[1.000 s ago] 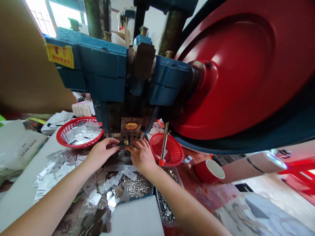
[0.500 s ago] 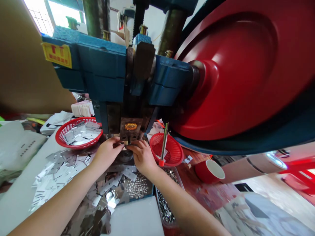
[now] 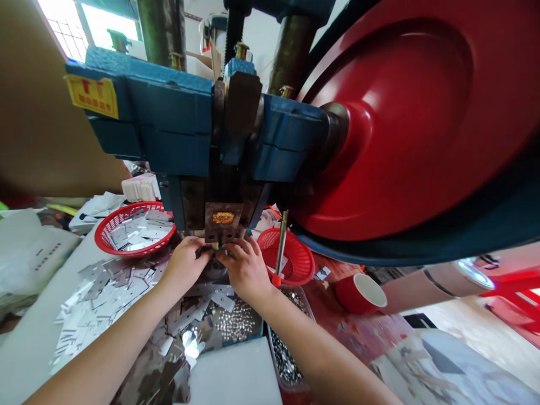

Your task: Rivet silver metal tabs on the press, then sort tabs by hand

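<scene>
Blue metal high in the far middle, all part of one heavy press (image 3: 169, 121), and straight beneath, two bare hands in tight. Left hand (image 3: 185, 264) in from the near left, with thumb and forefinger closed on a small dark piece (image 3: 206, 247). Right hand (image 3: 248, 270) across from it, with bent fingers at the piece's right side; gripping or just touching, can't tell from here. And the piece itself? Right under the press's lower block, between both sets of fingertips, mostly out of sight behind them.

Over to the left: a red basket (image 3: 102, 242) full of flat metal plates (image 3: 145, 228), and nearer, a broad loose scatter of plates (image 3: 105, 298). Close below the hands, a pile of small shiny parts (image 3: 235, 322); just right of that, a clear tub (image 3: 291, 387) of more. Near the right hand, a second red basket (image 3: 302, 253) behind a red-tipped rod (image 3: 281, 244). Farther right, a red cup (image 3: 350, 295) with a white inside, below one huge red wheel (image 3: 422, 129).
</scene>
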`<state>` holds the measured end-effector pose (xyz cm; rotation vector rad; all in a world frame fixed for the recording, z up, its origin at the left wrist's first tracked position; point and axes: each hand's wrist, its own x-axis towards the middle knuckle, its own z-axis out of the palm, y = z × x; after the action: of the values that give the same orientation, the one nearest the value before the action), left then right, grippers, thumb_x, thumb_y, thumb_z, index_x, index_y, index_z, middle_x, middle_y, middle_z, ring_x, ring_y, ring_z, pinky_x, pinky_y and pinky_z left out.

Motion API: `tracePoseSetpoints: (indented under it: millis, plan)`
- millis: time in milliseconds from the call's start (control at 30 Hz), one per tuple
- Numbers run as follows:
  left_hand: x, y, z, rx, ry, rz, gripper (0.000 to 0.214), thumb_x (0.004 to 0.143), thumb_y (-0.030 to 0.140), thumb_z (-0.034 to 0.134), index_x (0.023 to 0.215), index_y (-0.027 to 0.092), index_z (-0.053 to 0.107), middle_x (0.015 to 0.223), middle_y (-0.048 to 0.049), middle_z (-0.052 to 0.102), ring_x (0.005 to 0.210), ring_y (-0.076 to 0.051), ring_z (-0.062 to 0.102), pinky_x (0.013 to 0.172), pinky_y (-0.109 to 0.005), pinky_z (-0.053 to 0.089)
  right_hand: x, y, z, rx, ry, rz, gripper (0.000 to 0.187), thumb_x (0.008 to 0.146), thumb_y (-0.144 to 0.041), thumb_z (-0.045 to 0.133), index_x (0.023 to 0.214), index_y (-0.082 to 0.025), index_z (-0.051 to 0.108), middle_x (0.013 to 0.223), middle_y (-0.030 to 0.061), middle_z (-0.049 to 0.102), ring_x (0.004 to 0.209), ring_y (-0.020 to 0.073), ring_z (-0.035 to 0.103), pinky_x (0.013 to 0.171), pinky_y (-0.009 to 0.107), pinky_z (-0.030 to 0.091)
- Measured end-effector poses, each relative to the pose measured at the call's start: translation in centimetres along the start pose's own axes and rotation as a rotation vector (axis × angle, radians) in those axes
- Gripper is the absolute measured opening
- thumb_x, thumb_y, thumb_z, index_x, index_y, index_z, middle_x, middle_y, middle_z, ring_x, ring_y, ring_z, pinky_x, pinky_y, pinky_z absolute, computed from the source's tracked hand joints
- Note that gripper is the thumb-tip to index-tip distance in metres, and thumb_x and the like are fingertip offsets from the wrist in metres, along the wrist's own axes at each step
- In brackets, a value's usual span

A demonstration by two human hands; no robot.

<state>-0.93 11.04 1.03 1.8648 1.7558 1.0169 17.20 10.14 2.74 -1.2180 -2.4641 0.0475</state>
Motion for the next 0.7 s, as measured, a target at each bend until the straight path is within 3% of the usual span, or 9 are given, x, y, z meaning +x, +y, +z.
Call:
tracePoseSetpoints:
  millis: [467, 600, 700]
  plan:
    - [-0.1, 0.0, -0.3, 0.01, -0.035, 0.163, 0.021, 0.079, 0.028, 0.051, 0.087, 0.02, 0.068, 0.098, -0.0085, 0.063, 0.1, -0.024, 0.058, 0.095, -0.037, 0.044, 0.2, -0.9, -0.5, -0.039, 0.036, -0.051, 0.028, 0.088, -0.019, 0.051, 0.108, -0.032, 0.066, 0.109, 0.0044, 0.064, 0.115, 0.0263, 0.044, 0.107, 0.054, 0.021]
    - [0.0, 0.3, -0.5, 0.006, -0.033, 0.162, 0.022, 0.08, 0.03, 0.05, 0.087, 0.018, 0.068, 0.096, -0.0083, 0.063, 0.096, -0.023, 0.06, 0.093, -0.037, 0.046, 1.0, -0.5, -0.8, 0.093, 0.024, 0.018, 0.03, 0.085, -0.014, 0.052, 0.103, -0.031, 0.068, 0.109, 0.0017, 0.066, 0.108, 0.0214, 0.051, 0.104, 0.045, 0.031]
    - [0.1, 0.2, -0.8, -0.002, -0.027, 0.136, 0.025, 0.081, 0.034, 0.051, 0.09, 0.018, 0.067, 0.097, -0.0074, 0.064, 0.096, -0.022, 0.061, 0.093, -0.036, 0.046, 0.3, 0.2, -0.6, 0.249, 0.145, 0.062, 0.034, 0.085, -0.011, 0.046, 0.11, -0.024, 0.066, 0.109, 0.0057, 0.067, 0.103, 0.0198, 0.055, 0.098, 0.039, 0.039]
